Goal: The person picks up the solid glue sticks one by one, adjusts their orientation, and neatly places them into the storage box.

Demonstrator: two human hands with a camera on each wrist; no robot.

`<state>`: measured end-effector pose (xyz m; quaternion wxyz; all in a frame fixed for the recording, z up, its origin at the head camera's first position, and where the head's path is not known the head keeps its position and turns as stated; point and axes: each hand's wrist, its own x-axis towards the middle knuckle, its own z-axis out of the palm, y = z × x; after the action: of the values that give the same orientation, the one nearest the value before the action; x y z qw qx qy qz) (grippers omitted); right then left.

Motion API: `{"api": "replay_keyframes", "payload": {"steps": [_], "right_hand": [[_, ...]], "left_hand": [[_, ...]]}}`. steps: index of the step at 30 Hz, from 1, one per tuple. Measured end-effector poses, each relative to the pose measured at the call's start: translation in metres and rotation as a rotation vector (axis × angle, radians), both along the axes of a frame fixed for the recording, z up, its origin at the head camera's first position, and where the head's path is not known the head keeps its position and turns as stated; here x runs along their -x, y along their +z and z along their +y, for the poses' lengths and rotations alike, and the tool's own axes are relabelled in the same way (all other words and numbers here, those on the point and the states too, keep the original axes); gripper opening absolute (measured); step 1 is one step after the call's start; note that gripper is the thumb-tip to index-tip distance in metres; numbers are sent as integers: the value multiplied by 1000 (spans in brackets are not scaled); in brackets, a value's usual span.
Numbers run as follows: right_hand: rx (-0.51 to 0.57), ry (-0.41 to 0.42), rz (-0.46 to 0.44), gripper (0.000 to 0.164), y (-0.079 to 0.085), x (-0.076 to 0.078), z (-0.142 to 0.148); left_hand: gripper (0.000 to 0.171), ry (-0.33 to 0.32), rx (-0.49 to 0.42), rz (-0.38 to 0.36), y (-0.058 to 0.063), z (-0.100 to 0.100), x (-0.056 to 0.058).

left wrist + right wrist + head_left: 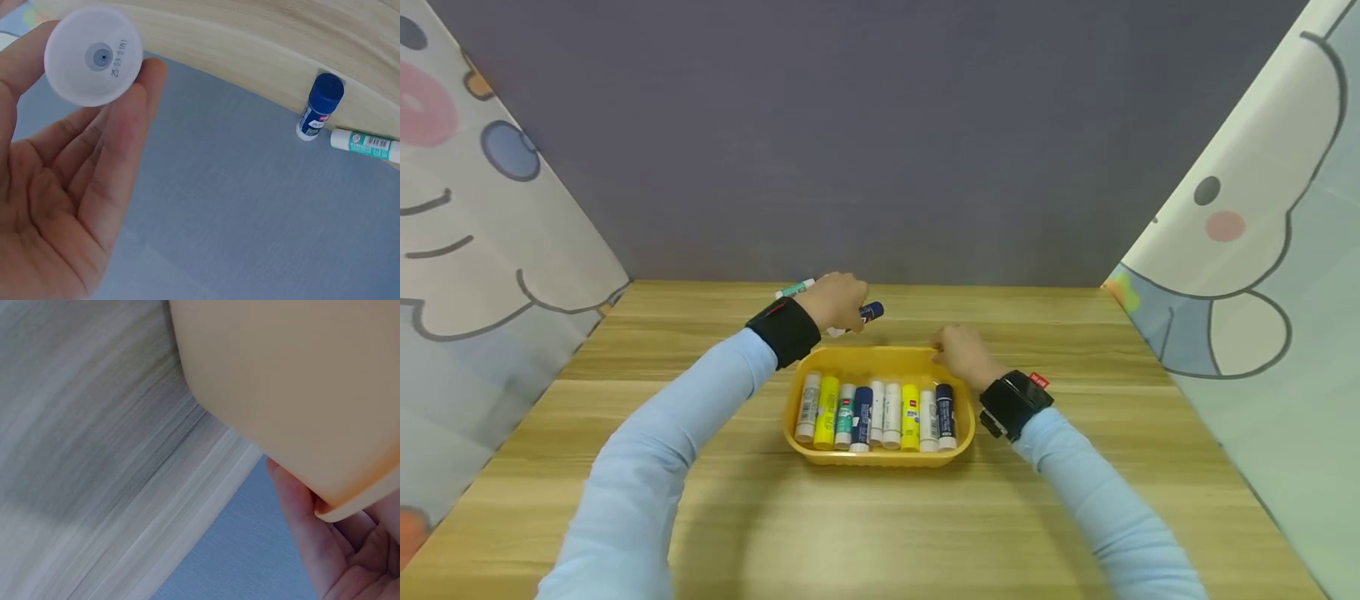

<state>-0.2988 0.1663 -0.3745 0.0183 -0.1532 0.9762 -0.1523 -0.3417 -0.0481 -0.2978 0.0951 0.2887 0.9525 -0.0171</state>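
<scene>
My left hand [837, 300] holds a glue stick [872, 312] beyond the basket's back edge; its dark blue cap points right. In the left wrist view the white round base [94, 56] of this stick faces the camera, between thumb and fingers. Two more glue sticks lie behind that hand: a green and white one [369, 145] and a dark blue one [319, 106], which the hand hides in the head view. My right hand [966, 357] grips the yellow basket's rim [362, 499] at its back right corner. Inside the basket [880, 460], several glue sticks [862, 417] stand in a row.
The wooden table [1075, 500] reaches back to a grey wall [880, 142]. Cartoon-printed panels [1232, 217] flank it left and right. The basket's row mixes white, yellow [826, 412], green and dark blue glue sticks.
</scene>
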Motion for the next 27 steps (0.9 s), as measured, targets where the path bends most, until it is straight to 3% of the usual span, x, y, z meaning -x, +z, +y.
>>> {"api": "replay_keyframes", "payload": {"steps": [7, 14, 19, 27], "right_hand": [[1, -1, -5, 12, 3, 1, 1], [4, 0, 7, 19, 3, 1, 3], [13, -5, -8, 20, 4, 2, 3], [1, -1, -16, 19, 4, 2, 3]], "left_hand": [[18, 31, -57, 22, 1, -10, -25], [18, 48, -28, 52, -4, -12, -51], [16, 94, -72, -10, -11, -11, -68], [24, 146, -83, -15, -22, -10, -86]]}}
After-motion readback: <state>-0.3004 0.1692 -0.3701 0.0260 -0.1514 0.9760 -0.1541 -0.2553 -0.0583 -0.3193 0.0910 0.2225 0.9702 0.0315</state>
